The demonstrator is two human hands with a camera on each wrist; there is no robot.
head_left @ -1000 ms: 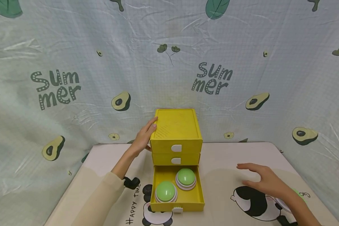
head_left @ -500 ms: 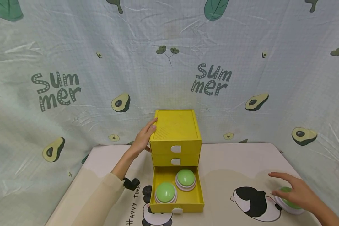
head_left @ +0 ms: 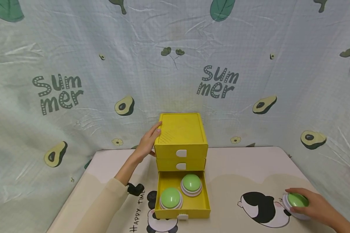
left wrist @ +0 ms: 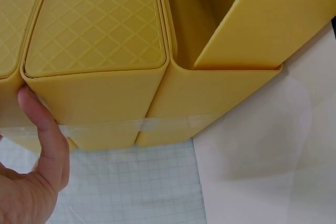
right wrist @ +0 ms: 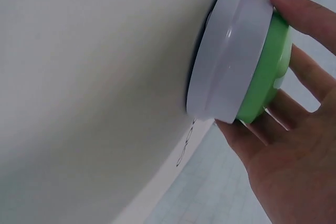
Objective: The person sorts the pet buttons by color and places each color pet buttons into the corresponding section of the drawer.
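A yellow drawer cabinet (head_left: 181,129) stands at the back middle, its bottom drawer (head_left: 192,213) pulled out. Inside that drawer sit two round push buttons, each with a green dome on a white base: the front-left push button (head_left: 170,197) and the back-right push button (head_left: 191,183). My left hand (head_left: 146,142) rests against the cabinet's left side, fingers at its top edge; in the left wrist view the thumb (left wrist: 39,111) touches the yellow wall. At the right, my right hand (head_left: 316,207) grips a third push button (right wrist: 231,51), thumb and fingers around its rim.
The pale table (head_left: 230,161) has printed cartoon drawings. Behind it hangs a light curtain (head_left: 175,81) with avocado prints. Two closed drawers with white handles are above the pulled-out one. Clear tape (left wrist: 105,128) runs along the cabinet's side.
My right hand has moved right and toward me, down onto the third push button, and has closed its fingers around it. The left hand stays on the cabinet.
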